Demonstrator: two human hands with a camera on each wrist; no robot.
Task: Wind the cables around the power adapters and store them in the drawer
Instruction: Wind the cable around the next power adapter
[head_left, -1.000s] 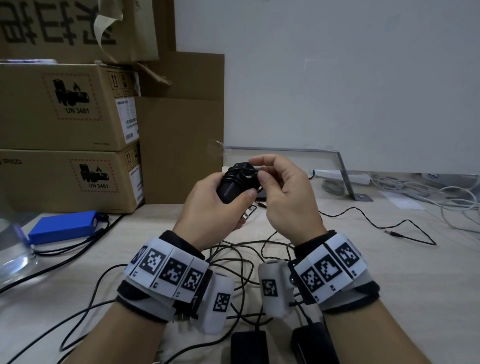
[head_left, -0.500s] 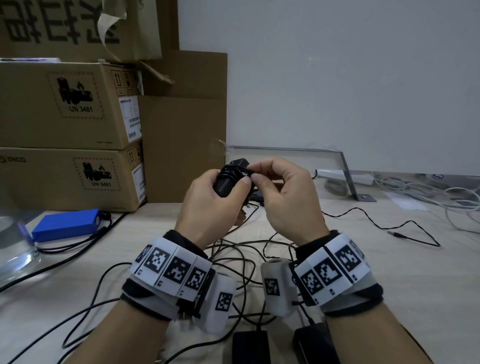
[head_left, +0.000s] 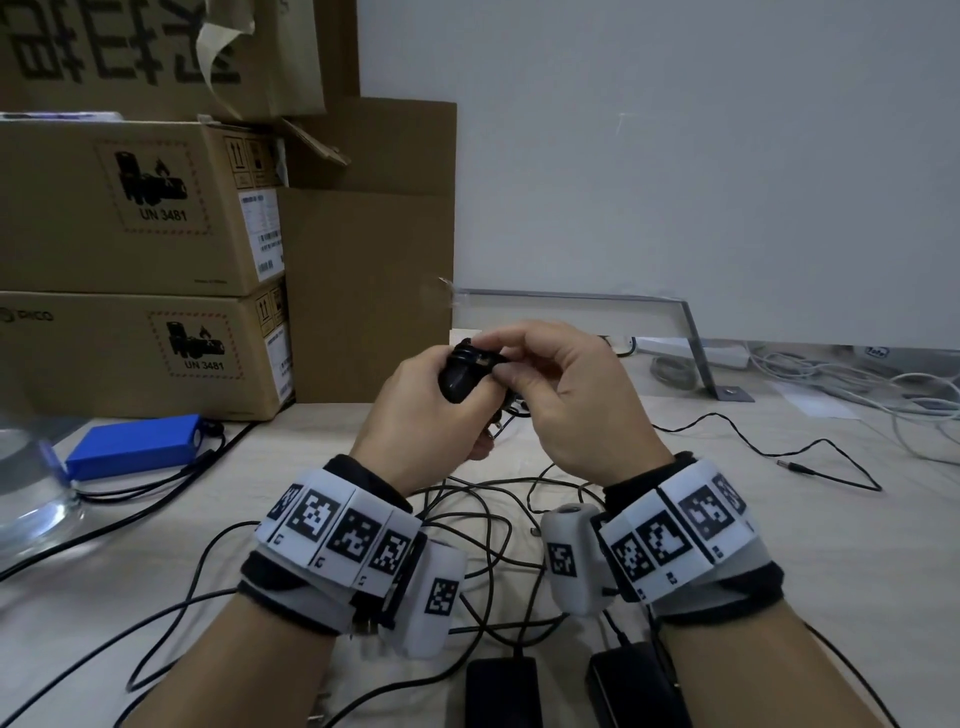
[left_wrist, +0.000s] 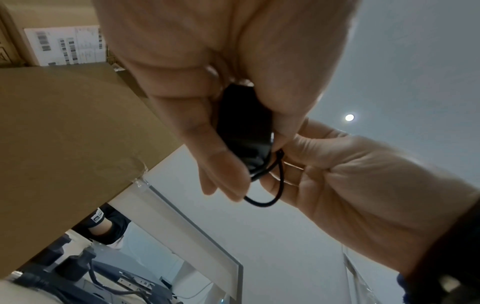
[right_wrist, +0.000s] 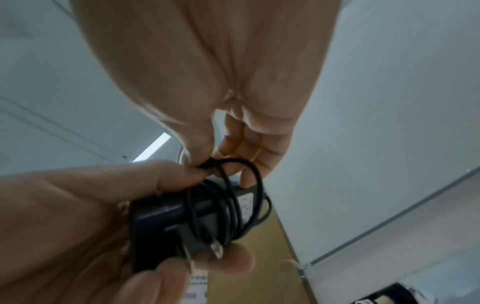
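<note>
Head view: above the table (head_left: 779, 545), the left hand (head_left: 415, 410) grips a black power adapter (head_left: 460, 376) and the right hand (head_left: 566, 400) pinches its cable (head_left: 475, 357) at the top. Left wrist view: fingers wrap the adapter, blurry. Right wrist view: cable loops circle the adapter near its prongs (right_wrist: 217, 250), thumb and finger pinching the cable's end.

The pale wood-grain worktop (head_left: 675, 545) carries stacked cardboard boxes (head_left: 140, 280) at its far left corner. In front of them lies a blue box (head_left: 137, 444), with a clear container (head_left: 31, 493), perhaps glass, at the left edge. Black cables (head_left: 483, 525) tangle across the middle, and two black power adapters (head_left: 501, 691) sit at the near edge. White cables (head_left: 883, 379) lie along the far right edge.
</note>
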